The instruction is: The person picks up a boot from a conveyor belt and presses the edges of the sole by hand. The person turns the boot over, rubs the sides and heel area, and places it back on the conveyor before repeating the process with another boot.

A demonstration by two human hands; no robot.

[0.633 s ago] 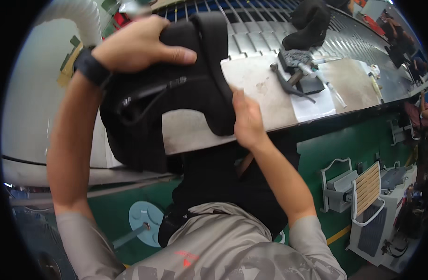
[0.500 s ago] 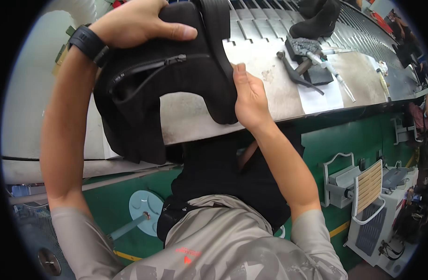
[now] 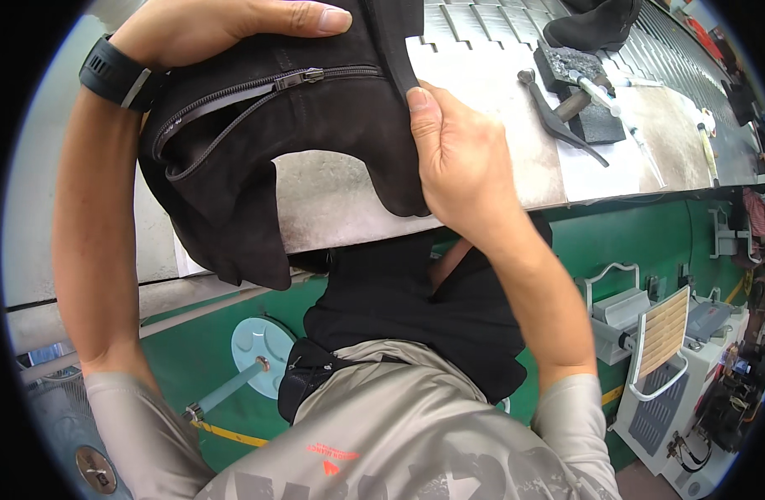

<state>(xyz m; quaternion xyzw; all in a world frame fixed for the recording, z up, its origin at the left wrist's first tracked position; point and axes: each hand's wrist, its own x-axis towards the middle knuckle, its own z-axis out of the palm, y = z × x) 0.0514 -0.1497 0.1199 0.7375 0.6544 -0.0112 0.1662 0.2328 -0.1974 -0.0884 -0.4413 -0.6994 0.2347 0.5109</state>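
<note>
A black boot upper (image 3: pixel 332 117) of soft suede-like material is held up over the near edge of the bench. Its zipper (image 3: pixel 299 77) runs across the piece and gapes partway at the left. My left hand (image 3: pixel 224 29) grips the upper's far side, thumb stretched along the top and most fingers hidden behind it. A dark watch sits on that wrist. At the right edge, my right hand (image 3: pixel 461 154) pinches the material between thumb and fingers. Below, a curved cut-out in the upper shows the bench top through it.
Right of the upper, a hammer (image 3: pixel 566 133) and syringe-like tubes (image 3: pixel 599 96) rest on or beside dark blocks (image 3: pixel 595 121). Behind them stands a black boot (image 3: pixel 591 29) by a slatted metal conveyor (image 3: pixel 491 25). A round light-blue stool base (image 3: pixel 257 346) is below the bench.
The upper has come a little nearer and turned slightly, so its zipper shows larger. Both hands keep hold of it. The bench tools have shifted right in the view.
</note>
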